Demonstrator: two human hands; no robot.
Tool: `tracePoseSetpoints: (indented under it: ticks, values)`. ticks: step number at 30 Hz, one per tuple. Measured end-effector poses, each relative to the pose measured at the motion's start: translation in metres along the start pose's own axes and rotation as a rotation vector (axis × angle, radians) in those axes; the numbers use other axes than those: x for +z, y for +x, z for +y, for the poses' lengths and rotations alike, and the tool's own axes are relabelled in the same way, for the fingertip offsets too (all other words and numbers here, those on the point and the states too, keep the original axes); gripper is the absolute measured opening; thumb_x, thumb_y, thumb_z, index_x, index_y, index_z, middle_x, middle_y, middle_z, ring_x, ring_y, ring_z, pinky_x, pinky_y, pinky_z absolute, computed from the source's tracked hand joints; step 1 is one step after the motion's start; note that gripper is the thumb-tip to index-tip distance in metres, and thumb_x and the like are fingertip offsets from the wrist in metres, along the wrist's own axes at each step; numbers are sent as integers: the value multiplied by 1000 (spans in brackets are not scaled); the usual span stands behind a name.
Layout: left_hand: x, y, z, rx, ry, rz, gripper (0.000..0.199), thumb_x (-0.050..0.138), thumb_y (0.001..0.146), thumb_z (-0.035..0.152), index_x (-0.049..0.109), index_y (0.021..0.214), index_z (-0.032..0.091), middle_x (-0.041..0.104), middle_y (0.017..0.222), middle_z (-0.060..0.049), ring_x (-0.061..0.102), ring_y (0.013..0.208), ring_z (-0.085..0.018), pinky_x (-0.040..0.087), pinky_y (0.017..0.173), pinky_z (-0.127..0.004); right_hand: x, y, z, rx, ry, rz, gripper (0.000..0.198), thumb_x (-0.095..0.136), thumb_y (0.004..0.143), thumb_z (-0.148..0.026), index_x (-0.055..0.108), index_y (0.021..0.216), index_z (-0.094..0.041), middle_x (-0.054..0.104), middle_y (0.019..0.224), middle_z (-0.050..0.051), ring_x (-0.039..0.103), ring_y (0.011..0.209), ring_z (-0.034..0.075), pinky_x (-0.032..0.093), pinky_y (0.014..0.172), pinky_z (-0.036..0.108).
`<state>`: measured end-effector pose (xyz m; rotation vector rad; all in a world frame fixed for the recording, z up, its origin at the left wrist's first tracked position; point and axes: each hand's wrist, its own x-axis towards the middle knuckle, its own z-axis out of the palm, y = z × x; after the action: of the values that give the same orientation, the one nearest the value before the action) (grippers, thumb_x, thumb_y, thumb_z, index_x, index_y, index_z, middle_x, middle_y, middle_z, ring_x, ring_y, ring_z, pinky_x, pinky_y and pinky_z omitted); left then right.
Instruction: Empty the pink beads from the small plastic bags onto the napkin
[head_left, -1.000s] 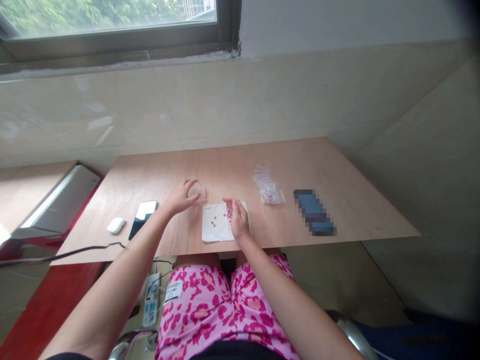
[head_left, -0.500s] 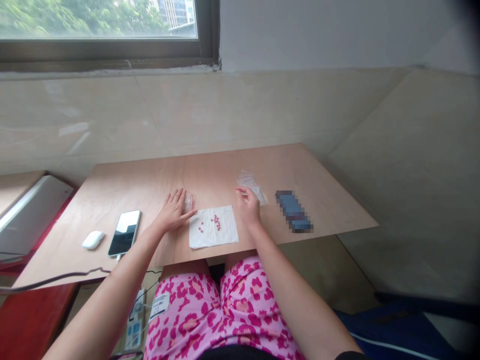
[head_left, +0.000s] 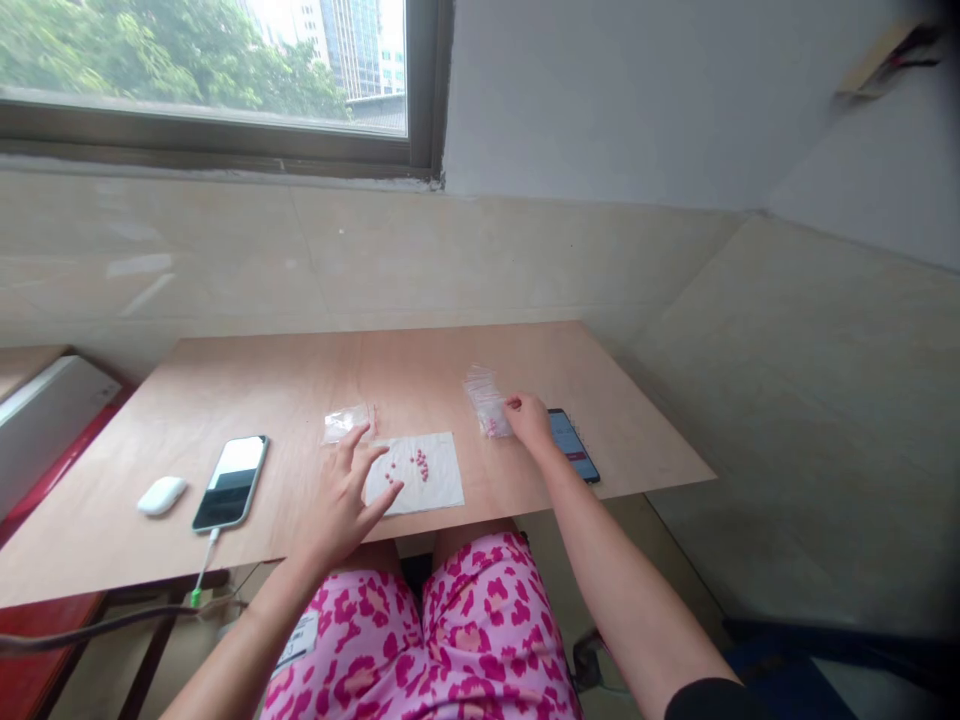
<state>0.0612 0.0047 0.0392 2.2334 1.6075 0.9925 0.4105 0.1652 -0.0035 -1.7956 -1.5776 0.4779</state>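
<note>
My left hand [head_left: 346, 495] hovers over the near left edge of a white paper napkin [head_left: 442, 490], its fingers spread and bent, holding nothing. On the napkin lie several small dark pink beads [head_left: 422, 464]. Beyond that hand, a clear plastic bag [head_left: 345, 422] with a few reddish bits at its right side rests on the table. My right hand [head_left: 529, 420] is closed, thumb and fingertips pinched at the right edge of a fanned stack of clear small bags [head_left: 480, 388]. Some pink bits show at the stack's near end. What the pinch holds is too small to tell.
A dark phone [head_left: 574, 445] lies partly behind my right wrist. To the left are a phone [head_left: 231, 482] on a charging cable [head_left: 205, 566] and a white earbud case [head_left: 161, 496]. The wooden table [head_left: 420, 365] ends at a tiled wall [head_left: 420, 260] under a window.
My left hand has lifted off the table by the clear bag and drawn back toward me. My right hand has shifted right to the edge of the bag stack, uncovering pink bits. The view has tilted up.
</note>
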Motion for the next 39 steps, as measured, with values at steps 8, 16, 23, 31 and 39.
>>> tracePoseSetpoints:
  ticks: [8,16,23,31,39]
  values:
    - [16,-32,36,-291,-518,-241,24,60,98,43,68,116,28,69,120,-11,69,108,-29,56,97,-48,-19,-52,-51,76,610,-209,27,70,77,-36,65,99,-20,67,76,-1,54,57,14,38,54,26]
    - [31,-23,47,-537,-973,-140,53,74,87,53,64,129,23,68,126,-14,65,121,-31,57,98,-45,0,-143,-123,406,1259,-611,32,86,69,-31,69,93,-19,68,82,1,56,61,11,41,56,25]
    - [23,-22,39,-617,-1070,-167,53,78,83,55,66,120,20,65,75,0,60,61,-15,48,60,-28,6,-154,-116,276,1018,-626,28,84,75,-43,71,87,-20,68,82,2,51,59,12,37,51,25]
    - [24,-20,28,-693,-994,-17,50,79,81,53,67,113,18,65,80,-1,54,59,-11,41,56,-25,11,-146,-98,294,948,-681,34,89,71,-45,78,88,-18,69,77,2,57,61,13,47,62,29]
    - [23,-21,22,-753,-974,-11,50,71,88,61,72,115,19,71,89,-6,64,72,-17,50,66,-29,4,-147,-99,355,1013,-810,40,91,72,-38,81,106,-20,74,93,5,65,78,15,53,77,30]
